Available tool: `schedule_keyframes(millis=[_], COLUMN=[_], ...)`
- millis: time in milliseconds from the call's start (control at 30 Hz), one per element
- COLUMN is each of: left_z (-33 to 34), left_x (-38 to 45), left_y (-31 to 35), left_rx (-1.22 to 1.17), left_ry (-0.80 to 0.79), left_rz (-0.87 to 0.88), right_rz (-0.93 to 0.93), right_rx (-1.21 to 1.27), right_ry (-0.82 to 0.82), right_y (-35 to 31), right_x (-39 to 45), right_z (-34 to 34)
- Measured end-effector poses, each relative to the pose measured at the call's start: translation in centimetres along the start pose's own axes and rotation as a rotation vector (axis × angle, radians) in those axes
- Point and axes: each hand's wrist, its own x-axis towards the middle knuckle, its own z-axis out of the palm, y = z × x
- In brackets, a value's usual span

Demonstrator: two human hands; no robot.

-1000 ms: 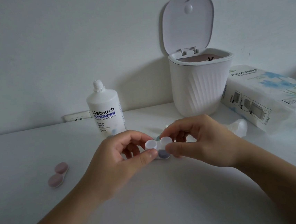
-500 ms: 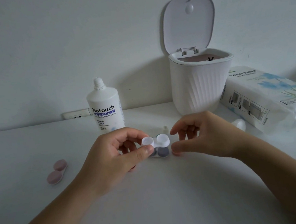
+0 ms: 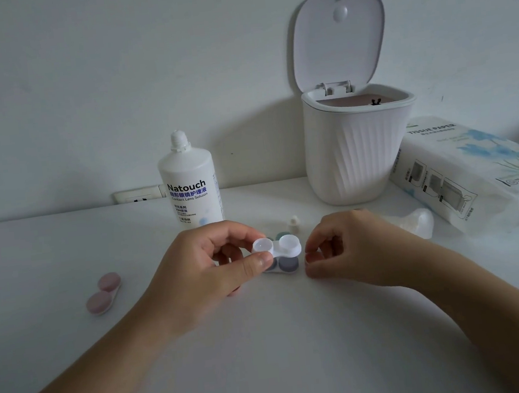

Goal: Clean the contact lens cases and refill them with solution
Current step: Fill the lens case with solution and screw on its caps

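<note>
Above a white surface (image 3: 265, 338), the left hand (image 3: 205, 268) pinches one end of a clear lens case (image 3: 277, 247) between thumb and fingers. The right hand (image 3: 349, 251), fingers curled, hovers just beside the other end; whether it holds anything cannot be told. The small case looks light, rigid and slick, best gripped at its rims. A pink case (image 3: 103, 293) lies left; farther back stands the solution bottle (image 3: 191, 184), uncapped.

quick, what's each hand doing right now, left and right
Left hand: pinches the white lens case, holding it above the table.
Right hand: fingers curled, apart from the case; whether it pinches anything cannot be told.
</note>
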Motion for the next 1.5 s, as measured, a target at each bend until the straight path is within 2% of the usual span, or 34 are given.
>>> schedule_keyframes(millis=[333, 567, 733, 900, 1500], left_z=[-0.1, -0.1, 0.0, 0.0, 0.1], left_x=[0.1, 0.1, 0.1, 0.2, 0.2], left_y=[-0.3, -0.3, -0.2, -0.1, 0.1], left_rx=[-0.006, 0.003, 0.015, 0.002, 0.008], left_ry=[-0.003, -0.013, -0.013, 0.008, -0.010], left_rz=[0.003, 0.003, 0.004, -0.005, 0.015], right_rz=[-0.054, -0.071, -0.116, -0.206, -0.229], right_rx=[0.409, 0.810, 0.928, 0.800, 0.450], right_ry=[0.199, 0.218, 0.117, 0.029, 0.083], right_y=[-0.6, -1.5, -1.6, -1.3, -1.9], right_x=[-0.5, -0.9, -1.0, -0.9, -1.3], right_z=[-1.0, -1.3, -0.9, -0.6, -0.3])
